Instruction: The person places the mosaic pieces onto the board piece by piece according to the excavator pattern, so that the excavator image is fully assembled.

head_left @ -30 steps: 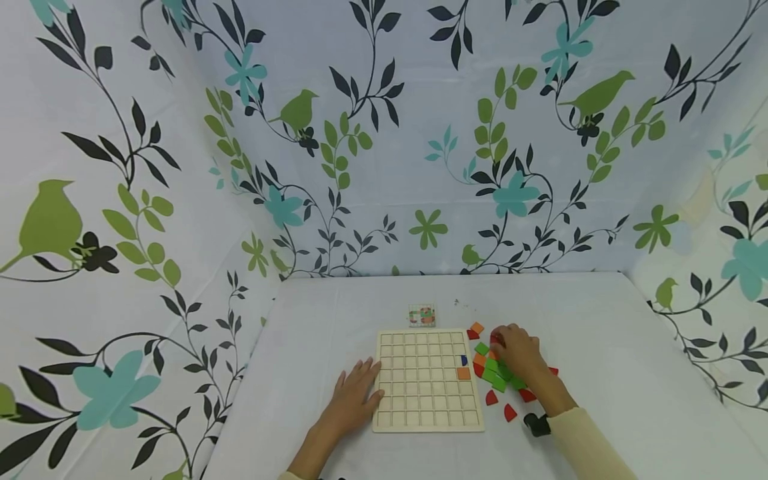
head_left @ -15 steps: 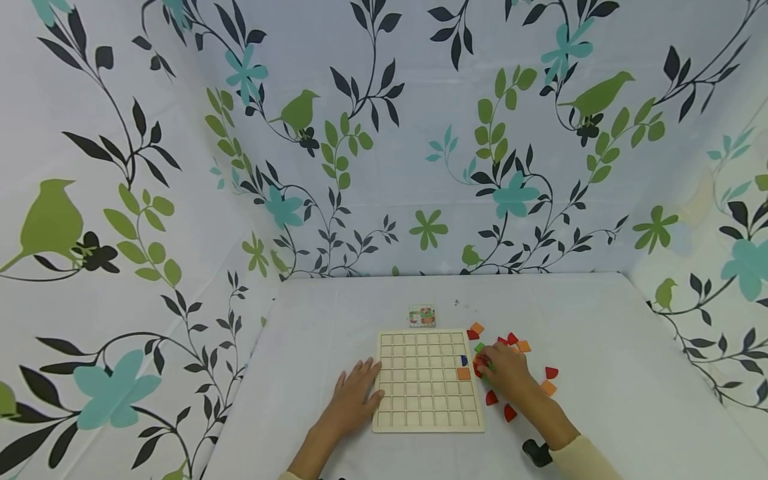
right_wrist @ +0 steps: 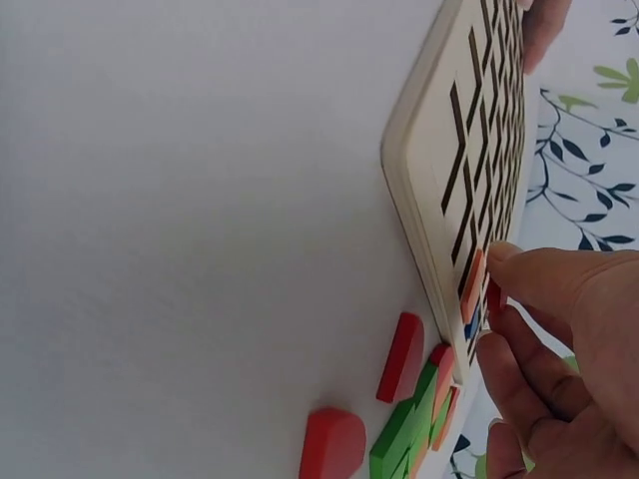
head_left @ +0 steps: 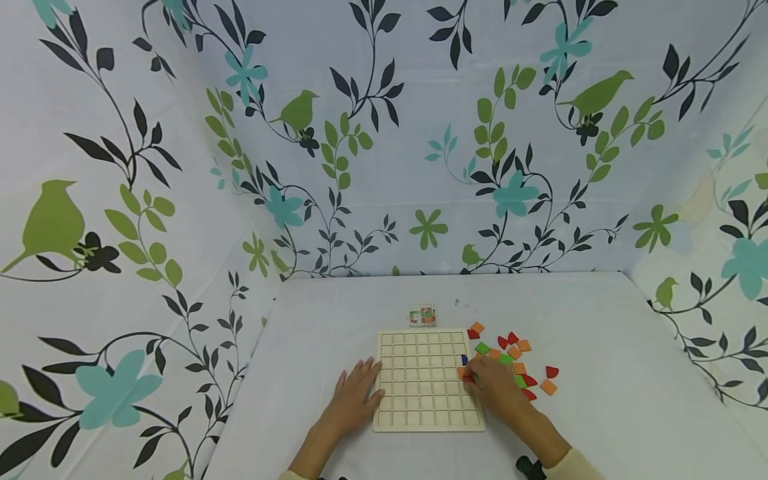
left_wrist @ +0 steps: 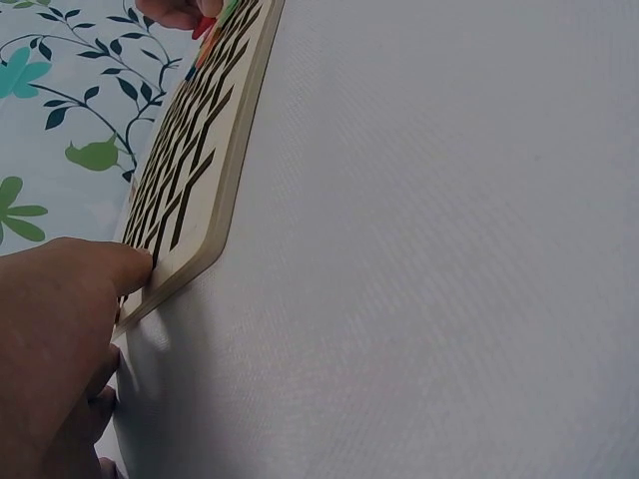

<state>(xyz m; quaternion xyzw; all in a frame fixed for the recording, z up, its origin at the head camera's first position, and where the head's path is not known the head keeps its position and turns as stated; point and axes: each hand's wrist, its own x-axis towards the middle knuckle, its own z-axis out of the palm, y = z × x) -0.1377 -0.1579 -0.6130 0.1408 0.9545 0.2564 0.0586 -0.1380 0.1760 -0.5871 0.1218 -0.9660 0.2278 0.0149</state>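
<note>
A pale wooden board (head_left: 420, 419) with a grid of square recesses lies on the table. My left hand (head_left: 354, 398) rests on its left edge, fingers spread; in the left wrist view the thumb (left_wrist: 128, 264) touches the board's face. Over the right edge my right hand (head_left: 499, 390) pinches a red tile (right_wrist: 495, 297) between thumb and fingertips, right beside an orange square tile (right_wrist: 473, 286) on the board. A dark blue tile (head_left: 465, 360) sits just beyond the orange one. My fingers partly cover the red tile.
Loose green (head_left: 483, 348), red (head_left: 552, 372) and orange (head_left: 549, 387) tiles lie scattered right of the board. A small patterned card (head_left: 423, 315) lies behind it. A leaf-and-bird patterned cloth (head_left: 396, 167) hangs behind the white table.
My right hand has moved from the loose tiles leftward and nearer to me, onto the board's right edge, with a red tile in its fingertips. My left hand has stayed put.
</note>
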